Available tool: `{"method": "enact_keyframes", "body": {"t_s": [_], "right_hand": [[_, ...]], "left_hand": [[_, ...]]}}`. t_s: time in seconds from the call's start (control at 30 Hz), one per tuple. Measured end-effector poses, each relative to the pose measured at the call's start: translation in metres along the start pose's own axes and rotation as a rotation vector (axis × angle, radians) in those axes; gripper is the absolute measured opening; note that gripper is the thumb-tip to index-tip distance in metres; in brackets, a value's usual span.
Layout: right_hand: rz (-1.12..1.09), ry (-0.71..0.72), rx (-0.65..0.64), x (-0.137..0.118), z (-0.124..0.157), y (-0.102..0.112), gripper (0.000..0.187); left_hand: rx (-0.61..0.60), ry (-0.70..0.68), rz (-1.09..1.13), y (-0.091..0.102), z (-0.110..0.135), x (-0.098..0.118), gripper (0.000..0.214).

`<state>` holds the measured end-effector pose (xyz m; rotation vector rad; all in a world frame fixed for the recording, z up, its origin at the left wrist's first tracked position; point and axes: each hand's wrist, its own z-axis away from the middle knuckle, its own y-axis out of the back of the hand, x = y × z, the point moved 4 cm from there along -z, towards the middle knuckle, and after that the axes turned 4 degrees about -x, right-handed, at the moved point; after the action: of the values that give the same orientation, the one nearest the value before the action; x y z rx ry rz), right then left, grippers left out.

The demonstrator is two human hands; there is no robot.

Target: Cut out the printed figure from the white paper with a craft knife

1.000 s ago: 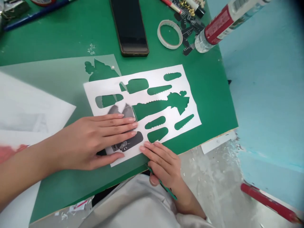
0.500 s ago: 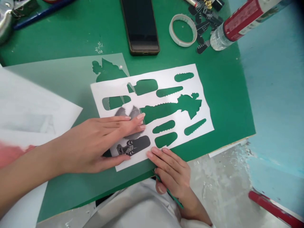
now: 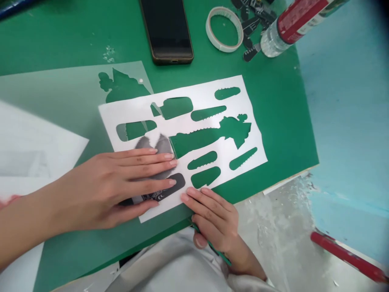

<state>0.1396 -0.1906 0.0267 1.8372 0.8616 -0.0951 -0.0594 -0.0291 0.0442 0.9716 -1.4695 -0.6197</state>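
Note:
A white paper sheet [image 3: 224, 157] with several cut-out openings lies on the green table top. My left hand [image 3: 121, 182] rests flat across its left part, fingers stretched out. It partly covers a grey fuzzy-edged shape [image 3: 164, 145] and a black printed figure [image 3: 178, 182]. At the paper's near edge, the fingertips of my right hand [image 3: 215, 219] press down. That hand also holds a slim green-handled tool [image 3: 224, 257] against its palm; the tool's tip is hidden. Under the paper's left side lies a translucent sheet [image 3: 75, 85] with a cut-out shape.
A phone [image 3: 168, 32] and a roll of tape [image 3: 209, 34] lie beyond the paper. Small black cut pieces [image 3: 251, 26] sit beside a lying bottle [image 3: 287, 28] at the back right. Another white sheet [image 3: 39, 129] is at left. The table's edge [image 3: 291, 176] runs close by my right hand.
My left hand has spread flatter, with its fingers now covering more of the black figure. My right hand keeps its place at the paper's edge. The whole view has shifted slightly.

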Motion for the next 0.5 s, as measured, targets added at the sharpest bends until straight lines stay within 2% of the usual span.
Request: {"method": "enact_keyframes", "body": {"t_s": [0.3, 0.5], "right_hand": [[0.007, 0.001, 0.019, -0.0009, 0.0001, 0.0007, 0.058], [0.000, -0.023, -0.006, -0.0005, -0.0015, 0.0014, 0.055]], "left_hand": [[0.034, -0.012, 0.003, 0.0023, -0.0044, 0.0013, 0.036], [-0.012, -0.009, -0.026, 0.0000, -0.0001, 0.0008, 0.044]]}}
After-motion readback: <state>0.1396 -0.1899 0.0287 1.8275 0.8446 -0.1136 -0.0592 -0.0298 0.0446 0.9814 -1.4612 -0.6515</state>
